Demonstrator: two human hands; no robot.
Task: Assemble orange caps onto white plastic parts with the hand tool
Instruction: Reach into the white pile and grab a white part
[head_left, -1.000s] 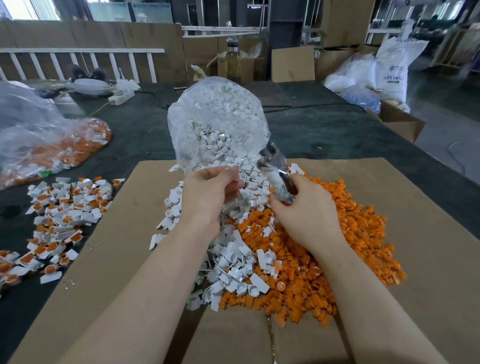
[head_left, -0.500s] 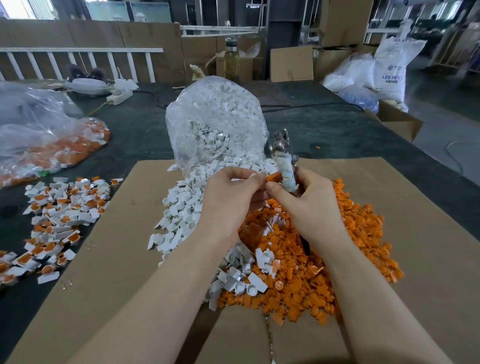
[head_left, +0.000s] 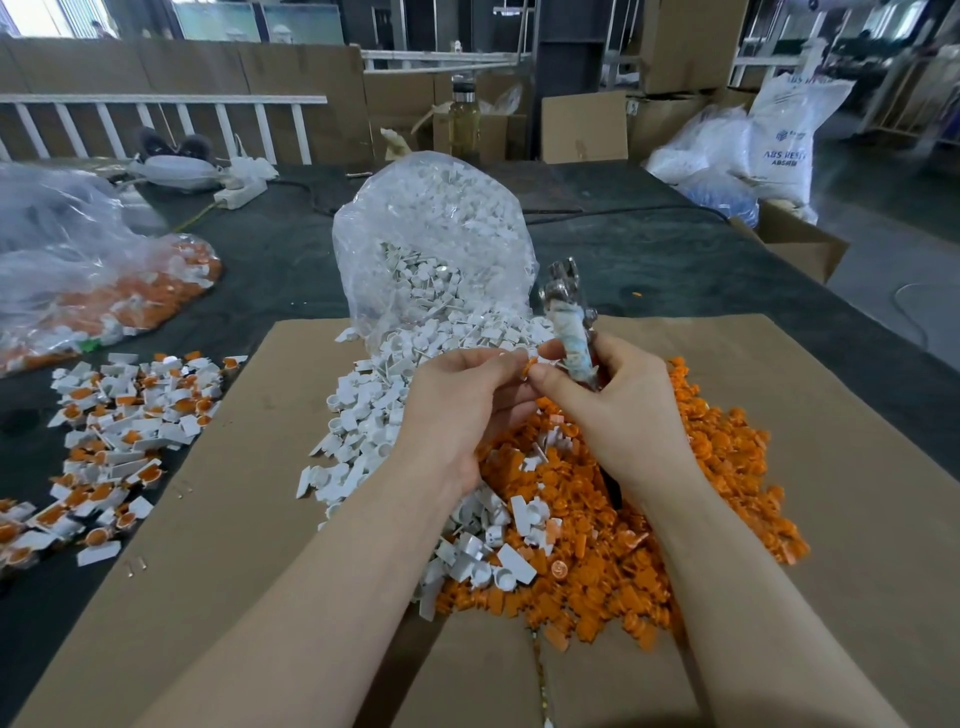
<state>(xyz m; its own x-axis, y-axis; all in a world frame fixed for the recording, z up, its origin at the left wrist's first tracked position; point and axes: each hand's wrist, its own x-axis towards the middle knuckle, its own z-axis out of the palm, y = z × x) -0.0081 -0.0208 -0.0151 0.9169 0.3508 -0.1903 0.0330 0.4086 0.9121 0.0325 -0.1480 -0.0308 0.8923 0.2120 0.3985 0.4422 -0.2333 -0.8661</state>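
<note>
My left hand (head_left: 462, 400) and my right hand (head_left: 618, 410) meet above the piles, fingertips together on a small orange cap (head_left: 529, 368). A white part in my left fingers is mostly hidden. My right hand also grips the hand tool (head_left: 569, 317), its metal jaws pointing up and away. A heap of orange caps (head_left: 649, 545) lies on the cardboard sheet (head_left: 218, 519) under my right forearm. White plastic parts (head_left: 374, 415) spill from a clear bag (head_left: 431, 249) behind my hands.
Finished white-and-orange pieces (head_left: 109, 447) lie scattered at the left on the dark table (head_left: 649, 260). A clear bag of orange and white parts (head_left: 93, 291) sits at far left. A bottle (head_left: 464, 124), a power strip (head_left: 240, 195) and cardboard boxes (head_left: 795, 244) stand behind.
My left hand rose from the white parts to meet my right hand. My right hand lifted off the orange heap and turned the tool upright; both now pinch an orange cap.
</note>
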